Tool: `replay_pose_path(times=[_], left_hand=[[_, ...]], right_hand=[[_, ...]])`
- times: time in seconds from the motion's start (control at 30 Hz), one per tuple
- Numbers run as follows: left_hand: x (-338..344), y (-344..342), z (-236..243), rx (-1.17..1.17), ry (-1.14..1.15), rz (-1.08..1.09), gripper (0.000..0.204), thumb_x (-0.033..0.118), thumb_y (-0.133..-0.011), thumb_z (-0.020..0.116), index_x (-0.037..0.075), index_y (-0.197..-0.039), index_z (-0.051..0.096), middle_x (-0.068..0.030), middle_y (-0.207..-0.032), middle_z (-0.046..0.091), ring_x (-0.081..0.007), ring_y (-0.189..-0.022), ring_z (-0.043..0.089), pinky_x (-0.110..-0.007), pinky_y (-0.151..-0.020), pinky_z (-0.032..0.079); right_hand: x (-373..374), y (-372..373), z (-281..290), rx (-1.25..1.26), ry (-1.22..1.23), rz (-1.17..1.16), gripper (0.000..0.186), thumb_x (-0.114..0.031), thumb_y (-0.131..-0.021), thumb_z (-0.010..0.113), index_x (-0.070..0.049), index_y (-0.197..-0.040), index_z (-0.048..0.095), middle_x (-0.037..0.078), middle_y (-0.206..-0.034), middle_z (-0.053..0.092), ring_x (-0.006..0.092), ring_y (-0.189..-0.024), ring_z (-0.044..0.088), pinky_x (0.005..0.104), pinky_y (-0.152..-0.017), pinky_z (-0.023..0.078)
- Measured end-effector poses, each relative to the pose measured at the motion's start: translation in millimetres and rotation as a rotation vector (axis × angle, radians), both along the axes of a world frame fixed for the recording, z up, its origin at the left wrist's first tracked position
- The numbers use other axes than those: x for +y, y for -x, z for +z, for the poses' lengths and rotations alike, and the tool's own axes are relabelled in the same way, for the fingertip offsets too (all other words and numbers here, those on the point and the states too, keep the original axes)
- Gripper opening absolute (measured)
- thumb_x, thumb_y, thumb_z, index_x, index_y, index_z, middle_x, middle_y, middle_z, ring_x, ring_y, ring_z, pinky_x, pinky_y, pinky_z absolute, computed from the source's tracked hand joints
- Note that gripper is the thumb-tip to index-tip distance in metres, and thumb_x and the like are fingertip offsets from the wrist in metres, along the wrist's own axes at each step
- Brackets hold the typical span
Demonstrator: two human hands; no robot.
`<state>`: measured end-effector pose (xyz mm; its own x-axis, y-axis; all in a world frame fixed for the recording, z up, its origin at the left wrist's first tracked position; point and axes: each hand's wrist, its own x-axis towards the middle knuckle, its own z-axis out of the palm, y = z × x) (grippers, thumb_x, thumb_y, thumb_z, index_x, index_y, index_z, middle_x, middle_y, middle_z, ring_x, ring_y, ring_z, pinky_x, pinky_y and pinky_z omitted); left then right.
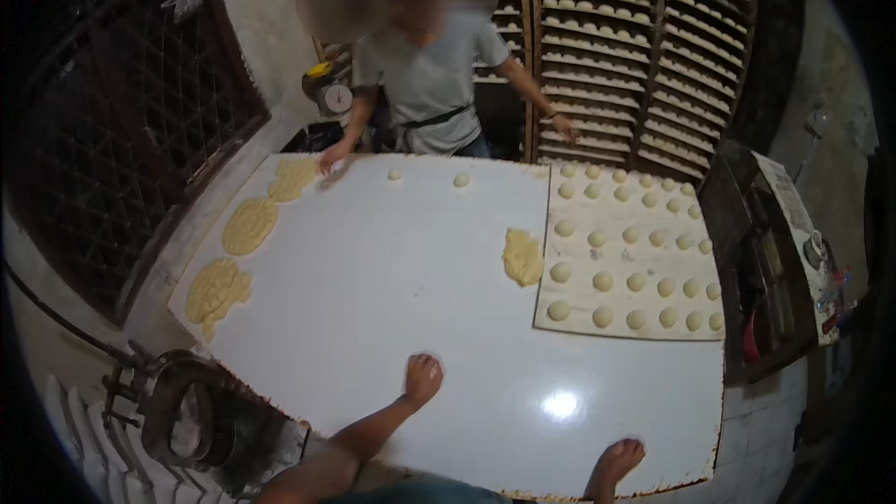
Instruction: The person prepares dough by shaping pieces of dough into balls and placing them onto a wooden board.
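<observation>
My left hand [425, 378] rests on the white tabletop [355, 252] near its front middle, fingers curled down; whatever lies under them is hidden. Farther right, close to the front edge, my right hand [623, 459] is curled in the same way, its palm side out of sight. A flat piece of pale yellow dough [523, 257] lies beyond my hands, beside a wooden board [607, 210] that carries rows of round dough balls [603, 281]. Two single dough balls [461, 180] sit near the far edge.
Three flattened dough slabs [250, 226] line the table's left side. Across the table stands a co-worker [425, 84], one hand at the far left corner. Behind are racks [597, 47] of dough balls. A dial scale [337, 98] stands far left, a dark machine [191, 411] near left.
</observation>
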<state>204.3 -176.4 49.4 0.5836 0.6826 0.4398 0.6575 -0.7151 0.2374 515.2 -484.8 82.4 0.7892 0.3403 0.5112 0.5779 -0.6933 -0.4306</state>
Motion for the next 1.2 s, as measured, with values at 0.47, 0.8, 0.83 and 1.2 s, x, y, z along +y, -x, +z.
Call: replay_pose_path(times=[0.47,0.8,0.83,1.2], left_hand=[[-44,-35,11,-0.362,0.291,0.015,0.017,0.010,-0.075,0.069,0.003,-0.088,0.061,-0.0127,-0.097,0.062,-0.0305,-0.101,0.057,-0.040,-0.088,0.045],[-35,-126,98,-0.606,0.582,-0.177,0.024,0.013,-0.085,0.064,0.002,-0.105,0.058,-0.0107,-0.106,0.060,-0.0229,-0.099,0.058,-0.033,-0.085,0.048],[-40,-142,114,-0.557,0.530,-0.284,0.024,0.015,-0.085,0.064,0.002,-0.105,0.058,-0.0107,-0.107,0.060,-0.0237,-0.099,0.058,-0.032,-0.085,0.048],[-55,-96,65,-0.204,0.324,-0.271,0.041,0.022,-0.082,0.067,0.006,-0.118,0.056,-0.0137,-0.128,0.049,-0.0350,-0.123,0.040,-0.048,-0.099,0.034]], right_hand=[[13,30,-8,0.268,0.121,0.189,0.009,0.001,-0.077,0.055,0.002,-0.085,0.056,0.020,-0.089,0.055,0.0342,-0.080,0.051,0.0418,-0.079,0.041],[24,52,-4,0.186,0.014,0.186,0.009,-0.003,-0.077,0.054,0.004,-0.072,0.052,0.017,-0.076,0.053,0.0349,-0.079,0.050,0.0433,-0.074,0.041],[3,61,-5,0.237,-0.008,0.197,0.008,-0.003,-0.077,0.055,0.004,-0.072,0.053,0.017,-0.077,0.054,0.0348,-0.081,0.050,0.0438,-0.074,0.041],[-29,89,-10,0.373,0.018,0.191,0.026,-0.004,-0.078,0.061,0.004,-0.102,0.057,0.021,-0.111,0.054,0.0383,-0.109,0.049,0.0465,-0.094,0.042]])
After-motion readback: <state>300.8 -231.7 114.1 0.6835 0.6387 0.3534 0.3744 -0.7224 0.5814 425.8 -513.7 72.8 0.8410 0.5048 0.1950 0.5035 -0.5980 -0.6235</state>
